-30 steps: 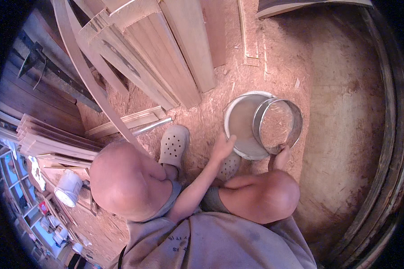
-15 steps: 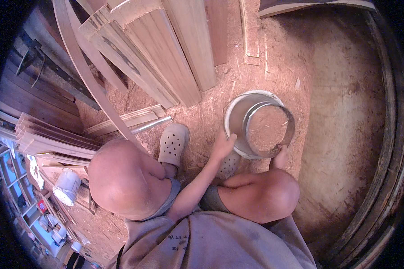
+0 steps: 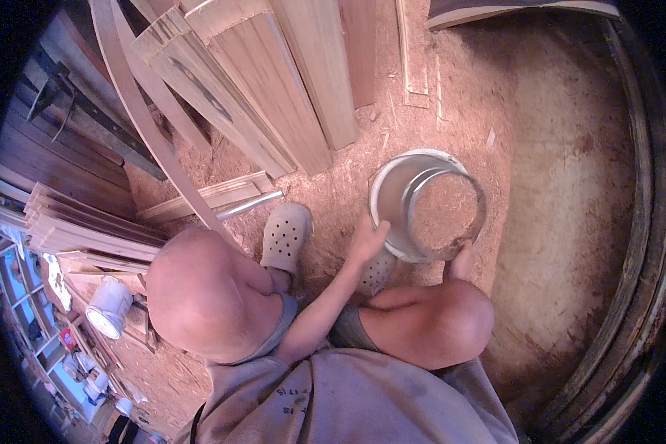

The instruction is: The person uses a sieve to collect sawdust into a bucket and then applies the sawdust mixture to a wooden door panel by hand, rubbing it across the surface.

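A round, metal-rimmed sieve (image 3: 445,214) with reddish-brown sawdust showing within its ring is held tilted over the right part of a white-rimmed bucket (image 3: 378,185). My right hand (image 3: 461,257) grips the sieve's near right edge, its fingers partly hidden behind my raised knee and the rim. My left hand (image 3: 371,238) is closed on the near left side of the bucket's rim, thumb on top. Whether the sawdust lies on the mesh or shows through it, I cannot tell. The bucket stands between my feet and the plywood sheet.
Sawdust covers the floor (image 3: 451,96). Wooden planks (image 3: 266,89) lie ahead to the left, beside a long curved strip (image 3: 144,118) and a metal tube (image 3: 251,204). A plywood sheet (image 3: 562,185) lies to the right, edged by dark curved timbers (image 3: 640,148). Another white bucket (image 3: 111,303) stands at left.
The sieve has shifted slightly to the right over the bucket, along with my right hand. My left hand and the bucket stay in place.
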A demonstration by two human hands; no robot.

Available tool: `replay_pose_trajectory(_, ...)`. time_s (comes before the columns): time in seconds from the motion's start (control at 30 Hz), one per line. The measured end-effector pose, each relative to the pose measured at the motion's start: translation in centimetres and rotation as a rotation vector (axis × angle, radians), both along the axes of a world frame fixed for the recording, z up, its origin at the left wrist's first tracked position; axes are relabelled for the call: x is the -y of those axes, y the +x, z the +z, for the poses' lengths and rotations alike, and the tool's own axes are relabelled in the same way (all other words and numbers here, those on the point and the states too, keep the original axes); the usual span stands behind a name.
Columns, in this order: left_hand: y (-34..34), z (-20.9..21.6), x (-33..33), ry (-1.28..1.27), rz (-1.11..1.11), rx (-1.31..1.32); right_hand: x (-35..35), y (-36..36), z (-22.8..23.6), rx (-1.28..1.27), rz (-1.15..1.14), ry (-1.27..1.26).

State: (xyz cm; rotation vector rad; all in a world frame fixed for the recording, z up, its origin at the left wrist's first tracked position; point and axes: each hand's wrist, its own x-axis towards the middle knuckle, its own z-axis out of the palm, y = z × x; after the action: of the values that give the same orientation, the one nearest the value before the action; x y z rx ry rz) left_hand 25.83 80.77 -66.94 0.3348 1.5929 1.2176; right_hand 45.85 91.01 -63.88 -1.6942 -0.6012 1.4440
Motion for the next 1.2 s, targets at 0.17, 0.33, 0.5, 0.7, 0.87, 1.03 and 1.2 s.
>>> replay_pose_trajectory(0.17,0.6,0.0,0.0,0.073,0.128,-0.131,0.0,0.2,-0.2,0.119,0.102,0.025)
replay_pose_trajectory(0.33,0.8,-0.5,0.5,0.020,0.062,-0.106,0.1,2.2,-2.7,0.228,0.149,0.028)
replay_pose_trajectory(0.5,0.5,0.2,0.6,-0.059,-0.011,0.017,0.3,2.0,-2.1,0.122,0.159,0.024)
replay_pose_trajectory(0.7,0.5,1.5,0.2,0.002,0.104,-0.045,0.7,0.2,0.0,0.126,0.028,0.168)
replay_pose_trajectory(0.87,0.4,1.1,0.4,-0.061,0.029,-0.093,0.7,0.3,-0.1,0.252,0.133,0.007)
replay_pose_trajectory(1.03,0.8,0.0,0.2,0.011,0.078,-0.091,-0.1,1.7,-1.2,0.126,0.093,0.038)
replay_pose_trajectory(1.2,0.3,-0.5,0.2,0.010,0.039,-0.058,-0.3,-0.3,0.5,0.281,0.095,0.000)
